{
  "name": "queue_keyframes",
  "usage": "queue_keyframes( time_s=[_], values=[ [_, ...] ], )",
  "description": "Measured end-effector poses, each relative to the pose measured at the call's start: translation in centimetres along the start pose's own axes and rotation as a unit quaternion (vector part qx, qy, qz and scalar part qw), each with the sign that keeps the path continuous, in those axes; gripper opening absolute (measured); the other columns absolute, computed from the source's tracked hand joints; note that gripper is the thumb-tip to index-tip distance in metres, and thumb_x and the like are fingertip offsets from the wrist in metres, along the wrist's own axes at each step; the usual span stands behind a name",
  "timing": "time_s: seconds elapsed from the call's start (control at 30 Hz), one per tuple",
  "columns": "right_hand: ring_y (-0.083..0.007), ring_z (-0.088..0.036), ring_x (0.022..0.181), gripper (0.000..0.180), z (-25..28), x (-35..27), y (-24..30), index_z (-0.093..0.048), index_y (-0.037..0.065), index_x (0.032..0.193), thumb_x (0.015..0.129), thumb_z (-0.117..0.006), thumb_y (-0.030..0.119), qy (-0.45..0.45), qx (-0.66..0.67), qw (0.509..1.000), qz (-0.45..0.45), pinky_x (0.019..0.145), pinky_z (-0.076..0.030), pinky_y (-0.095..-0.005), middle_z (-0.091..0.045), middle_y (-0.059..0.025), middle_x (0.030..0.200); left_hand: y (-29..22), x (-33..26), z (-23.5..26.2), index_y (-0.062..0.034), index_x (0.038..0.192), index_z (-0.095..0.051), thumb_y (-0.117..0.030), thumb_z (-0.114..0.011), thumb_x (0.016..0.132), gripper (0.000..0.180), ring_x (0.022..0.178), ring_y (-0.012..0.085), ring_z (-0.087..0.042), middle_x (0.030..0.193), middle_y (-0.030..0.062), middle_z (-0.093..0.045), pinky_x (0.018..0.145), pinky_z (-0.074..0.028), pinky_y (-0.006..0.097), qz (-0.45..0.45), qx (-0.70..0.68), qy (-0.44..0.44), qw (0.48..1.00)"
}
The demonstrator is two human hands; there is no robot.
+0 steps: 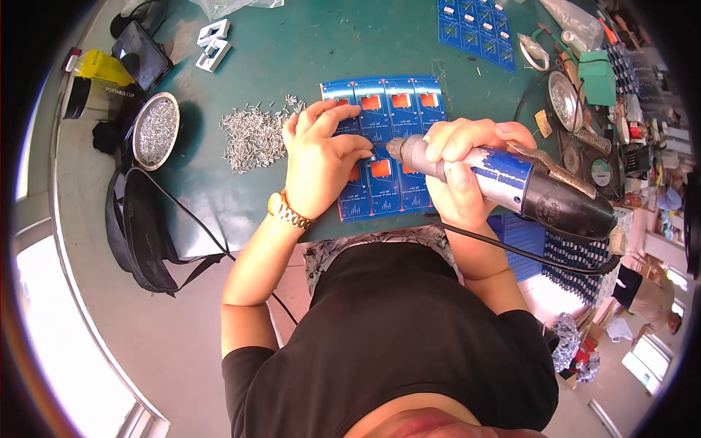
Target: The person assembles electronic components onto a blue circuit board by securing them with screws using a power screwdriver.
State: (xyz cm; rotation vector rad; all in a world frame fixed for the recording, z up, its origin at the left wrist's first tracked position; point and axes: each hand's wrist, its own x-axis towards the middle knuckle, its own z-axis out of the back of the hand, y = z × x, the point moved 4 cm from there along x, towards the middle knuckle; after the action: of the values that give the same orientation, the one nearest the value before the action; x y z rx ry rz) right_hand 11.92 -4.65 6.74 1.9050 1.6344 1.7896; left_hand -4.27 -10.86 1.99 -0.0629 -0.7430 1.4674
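A blue circuit board panel (376, 201) with orange-red rectangular patches lies on the green table in front of me. My left hand (318, 146) rests over its left half, some fingers spread on the boards. Thumb and index finger come together near the panel's middle; a tiny pale piece shows at their tips, too small to name. My right hand (467, 157) is wrapped round a corded electric screwdriver (504, 175) with a scuffed blue and silver body and black rear end. Its tapered tip points left, close to my left fingertips. Whether the tip touches the panel is hard to see.
Loose small metal pins (252, 135) lie in a heap left of the panel. A round dish (156, 131) of similar pins stands farther left, another metal dish (564, 101) at right. A second blue panel (478, 33) lies at the back. The black cord (511, 250) passes below my right hand.
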Motion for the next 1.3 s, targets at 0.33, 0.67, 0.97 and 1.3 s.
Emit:
queue_keyframes(
  time_s=[0.33, 0.67, 0.97, 1.3],
  values=[
    [-0.0193, -0.059, 0.071, 0.054, -0.1, 0.2, -0.1, -0.034, 0.014, 0.125, 0.083, -0.066, 0.001, 0.027, 0.003, 0.999, -0.039, 0.069, -0.052, -0.0375, -0.058, -0.0066, 0.084, 0.1, -0.1, -0.6, -0.0181, 0.076, -0.074, -0.016, -0.075, 0.068, 0.008, 0.124, 0.0252, -0.043, 0.115, -0.0056, -0.060, 0.103, -0.019, 0.062, 0.060, -0.033, 0.035, 0.997],
    [-0.0207, -0.058, 0.073, 0.056, 0.1, 0.0, -0.1, -0.032, 0.014, 0.128, 0.084, -0.065, 0.003, 0.070, 0.042, 0.994, -0.067, 0.066, -0.051, -0.0371, -0.057, -0.0082, 0.089, 0.2, -0.2, -0.4, -0.0182, 0.075, -0.074, -0.014, -0.077, 0.065, 0.011, 0.122, 0.0255, -0.045, 0.107, -0.0065, -0.062, 0.102, -0.020, 0.059, 0.063, -0.049, 0.036, 0.996],
    [-0.0193, -0.059, 0.072, 0.066, -0.9, 1.8, -1.1, -0.032, 0.014, 0.128, 0.075, -0.062, -0.011, 0.091, 0.019, 0.991, -0.091, 0.067, -0.052, -0.0345, -0.058, -0.0087, 0.086, 0.9, 0.4, -0.3, -0.0141, 0.082, -0.070, -0.015, -0.080, 0.060, 0.024, 0.116, 0.0291, -0.047, 0.113, 0.0019, -0.056, 0.101, -0.029, 0.057, 0.059, -0.138, 0.031, 0.988],
    [-0.0175, -0.058, 0.074, 0.066, -2.8, 2.9, -1.4, -0.029, 0.013, 0.127, 0.075, -0.057, -0.018, 0.084, -0.053, 0.990, -0.098, 0.064, -0.053, -0.0325, -0.055, -0.0112, 0.090, 4.4, -0.1, 2.5, -0.0045, 0.085, -0.055, -0.017, -0.071, 0.077, 0.022, 0.066, 0.0310, -0.062, 0.084, 0.0102, -0.055, 0.055, -0.052, 0.039, 0.196, 0.085, 0.027, 0.977]
  ],
)
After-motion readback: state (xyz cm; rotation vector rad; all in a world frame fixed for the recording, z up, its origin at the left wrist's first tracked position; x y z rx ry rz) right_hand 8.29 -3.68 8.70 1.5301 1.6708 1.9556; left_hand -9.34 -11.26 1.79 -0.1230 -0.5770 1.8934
